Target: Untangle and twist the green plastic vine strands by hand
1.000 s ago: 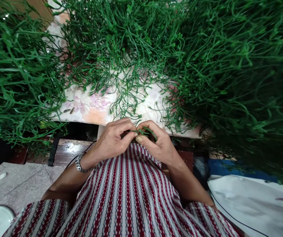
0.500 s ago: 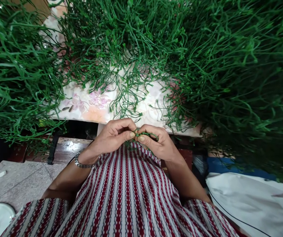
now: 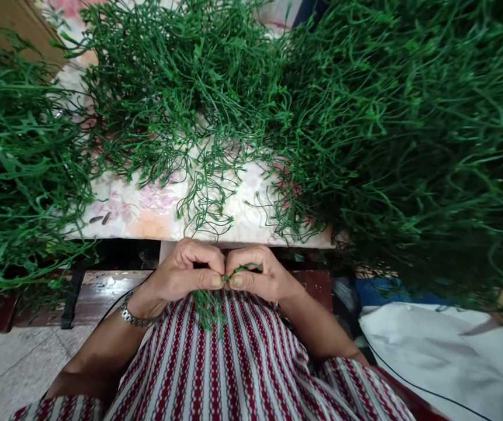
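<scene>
Where the two hands meet, most of the green sprig (image 3: 210, 304) is hidden: only a short loop shows above the right hand (image 3: 257, 278) and a tuft hangs below the thumbs onto the striped garment (image 3: 233, 374), so how the stems join inside the fists cannot be made out. Heaps of green strands (image 3: 365, 117) bury nearly all of the floral tablecloth (image 3: 146, 204), leaving only a bare strip along the table's near edge, and the far edge is out of sight. A white cloth (image 3: 430, 356) at the lower right is cut off by the frame.

Since half a second ago both hands have dropped slightly toward the lap and drawn closer together, and the tuft now hangs lower over the garment than before; the white dish at the lower left has gone from view.

The left hand (image 3: 181, 275), with a metal bracelet (image 3: 132, 316) at the wrist, is curled into a loose fist, thumb tip pressed on the sprig. The right hand mirrors it, fingers folded, thumb pinching the same sprig, knuckles touching just in front of the table's near edge
</scene>
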### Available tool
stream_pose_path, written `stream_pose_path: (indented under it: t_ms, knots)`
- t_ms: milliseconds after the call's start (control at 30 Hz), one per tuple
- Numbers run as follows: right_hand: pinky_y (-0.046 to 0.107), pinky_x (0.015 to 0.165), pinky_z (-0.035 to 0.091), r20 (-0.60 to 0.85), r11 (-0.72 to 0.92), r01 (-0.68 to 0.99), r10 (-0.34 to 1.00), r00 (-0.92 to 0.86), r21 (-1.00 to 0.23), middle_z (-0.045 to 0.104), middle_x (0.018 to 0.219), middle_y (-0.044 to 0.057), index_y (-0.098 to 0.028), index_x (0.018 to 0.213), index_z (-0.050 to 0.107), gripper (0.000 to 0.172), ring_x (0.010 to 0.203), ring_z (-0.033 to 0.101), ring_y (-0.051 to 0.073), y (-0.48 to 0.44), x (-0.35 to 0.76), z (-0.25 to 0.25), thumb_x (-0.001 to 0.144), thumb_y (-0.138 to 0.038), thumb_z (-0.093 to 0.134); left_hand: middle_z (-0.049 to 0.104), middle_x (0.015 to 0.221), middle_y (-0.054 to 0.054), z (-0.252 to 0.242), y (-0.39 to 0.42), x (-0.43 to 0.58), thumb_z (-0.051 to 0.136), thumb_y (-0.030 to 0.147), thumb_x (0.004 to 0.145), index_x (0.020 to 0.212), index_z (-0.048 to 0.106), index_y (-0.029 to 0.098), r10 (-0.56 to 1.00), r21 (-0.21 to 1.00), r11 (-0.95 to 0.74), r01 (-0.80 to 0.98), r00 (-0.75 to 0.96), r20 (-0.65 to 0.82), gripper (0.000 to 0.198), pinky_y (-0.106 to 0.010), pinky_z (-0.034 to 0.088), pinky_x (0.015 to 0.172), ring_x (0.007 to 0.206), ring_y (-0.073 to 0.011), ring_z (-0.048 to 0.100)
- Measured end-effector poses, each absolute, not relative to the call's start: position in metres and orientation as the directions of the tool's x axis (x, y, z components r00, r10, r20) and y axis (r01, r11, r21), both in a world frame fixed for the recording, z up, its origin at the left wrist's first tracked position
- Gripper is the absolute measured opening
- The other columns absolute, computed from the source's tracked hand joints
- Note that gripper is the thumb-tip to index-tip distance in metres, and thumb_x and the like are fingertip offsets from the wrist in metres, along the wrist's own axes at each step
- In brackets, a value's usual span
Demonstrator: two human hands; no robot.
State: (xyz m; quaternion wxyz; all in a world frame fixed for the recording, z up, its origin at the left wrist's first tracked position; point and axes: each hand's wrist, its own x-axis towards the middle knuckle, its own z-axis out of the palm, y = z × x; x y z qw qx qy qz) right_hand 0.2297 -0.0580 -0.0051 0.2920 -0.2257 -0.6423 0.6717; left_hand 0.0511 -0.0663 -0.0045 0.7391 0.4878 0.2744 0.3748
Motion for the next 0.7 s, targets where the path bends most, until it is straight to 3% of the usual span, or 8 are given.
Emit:
stream_pose_path:
  t_ms: [100, 200, 267, 333, 433, 567, 700]
  knots:
    - [0.018, 0.044, 0.036, 0.07, -0.207, -0.297, 0.702, -0.709, -0.932, 0.053, 0.054, 0.0, -0.013, 0.064, 0.056, 0.034, 0.047, 0.046, 0.007, -0.064, 0.23, -0.012, 0.077, -0.044, 0.06, 0.045, 0.046, 0.001, -0.002, -0.067, 0.052, 0.069, 0.026, 0.067, 0.057, 0.063, 0.014, 0.891, 0.828, 0.271, -0.49, 0.453, -0.024, 0.017, -0.021, 0.029, 0.041, 0.041, -0.0065, 0.037]
    - [0.02, 0.043, 0.035, 0.071, -0.212, -0.37, 0.782, -0.62, -0.905, 0.053, 0.053, 0.0, -0.014, 0.062, 0.058, 0.033, 0.045, 0.045, 0.007, -0.064, 0.236, -0.017, 0.074, -0.045, 0.064, 0.038, 0.044, 0.005, 0.004, -0.058, 0.048, 0.068, 0.025, 0.068, 0.058, 0.06, 0.015, 0.949, 0.764, 0.236, -0.6, 0.31, -0.049, 0.017, -0.019, 0.026, 0.039, 0.038, -0.0038, 0.029]
    - [0.021, 0.044, 0.033, 0.021, -0.166, -0.332, 0.87, -0.493, -0.929, 0.057, 0.06, 0.001, -0.014, 0.071, 0.061, 0.031, 0.044, 0.041, 0.006, -0.06, 0.242, -0.017, 0.075, -0.045, 0.063, 0.043, 0.049, 0.003, 0.007, -0.052, 0.047, 0.067, 0.024, 0.07, 0.059, 0.058, 0.015, 0.961, 0.795, 0.24, -0.557, 0.253, -0.113, 0.017, -0.019, 0.03, 0.041, 0.041, -0.0047, 0.035]
    - [0.021, 0.045, 0.032, 0.001, -0.093, -0.233, 0.928, -0.372, -0.968, 0.06, 0.069, 0.002, -0.015, 0.078, 0.061, 0.033, 0.045, 0.039, 0.005, -0.053, 0.247, -0.01, 0.076, -0.048, 0.062, 0.047, 0.057, 0.002, 0.009, -0.047, 0.048, 0.067, 0.026, 0.07, 0.06, 0.057, 0.015, 0.962, 0.835, 0.261, -0.484, 0.206, -0.181, 0.018, -0.021, 0.036, 0.043, 0.047, -0.0069, 0.043]
    - [0.021, 0.046, 0.033, 0.083, 0.1, 0.04, 0.945, -0.317, -0.994, 0.06, 0.071, 0.001, -0.017, 0.084, 0.062, 0.033, 0.048, 0.042, 0.007, -0.048, 0.246, 0.007, 0.073, -0.048, 0.065, 0.047, 0.059, 0.002, 0.009, -0.045, 0.054, 0.069, 0.027, 0.07, 0.059, 0.057, 0.015, 0.97, 0.894, 0.241, -0.378, 0.133, -0.205, 0.02, -0.021, 0.04, 0.047, 0.051, -0.0081, 0.048]
    - [0.022, 0.054, 0.041, 0.255, 0.395, 0.414, 0.9, -0.354, -0.82, 0.064, 0.078, 0.001, -0.02, 0.1, 0.06, 0.035, 0.059, 0.054, 0.01, -0.051, 0.231, 0.023, 0.073, -0.04, 0.068, 0.044, 0.056, 0.004, 0.005, -0.044, 0.066, 0.071, 0.026, 0.069, 0.058, 0.055, 0.015, 0.987, 0.94, 0.16, -0.3, 0.052, -0.151, 0.022, -0.02, 0.038, 0.05, 0.054, -0.0072, 0.045]
    - [0.024, 0.068, 0.047, 0.33, 0.52, 0.531, 0.848, -0.415, -0.669, 0.067, 0.086, 0.005, -0.017, 0.103, 0.056, 0.033, 0.072, 0.062, 0.014, -0.053, 0.219, 0.013, 0.078, -0.037, 0.064, 0.043, 0.056, 0.004, -0.001, -0.043, 0.073, 0.071, 0.025, 0.068, 0.058, 0.054, 0.015, 0.99, 0.946, 0.123, -0.298, -0.028, -0.138, 0.022, -0.019, 0.036, 0.052, 0.056, -0.0068, 0.042]
